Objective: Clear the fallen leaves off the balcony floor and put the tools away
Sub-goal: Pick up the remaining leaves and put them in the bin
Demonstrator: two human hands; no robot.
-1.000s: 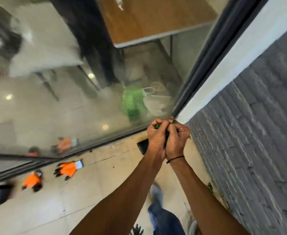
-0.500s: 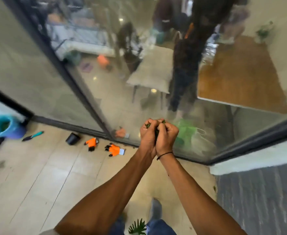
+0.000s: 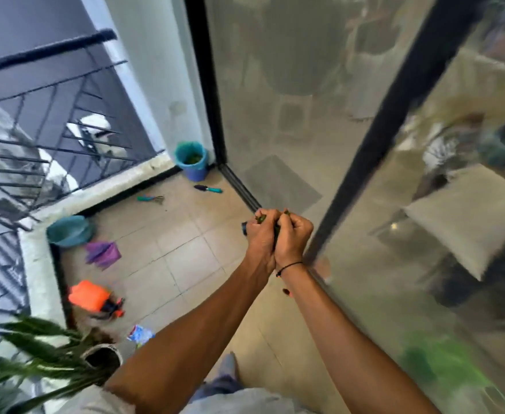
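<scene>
Presently, the carrying step is in hand. The left hand (image 3: 260,234) and right hand (image 3: 293,234) are pressed together, fingers curled tight round a bunch of green leaves (image 3: 261,218) held well above the balcony floor (image 3: 185,252). The blue bin (image 3: 192,161), leaves already inside, stands in the far corner. Judged next: walk to the bin and release over its mouth. A trowel (image 3: 208,189) and hand rake (image 3: 151,199) lie on the floor, not yet put away.

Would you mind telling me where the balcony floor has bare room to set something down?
The beige tiles between the purple cloth and the hands' clutched leaves lie bare. It is crowded along the parapet: teal basin, orange sprayer, and near the blue bucket, two teal-handled tools.
</scene>
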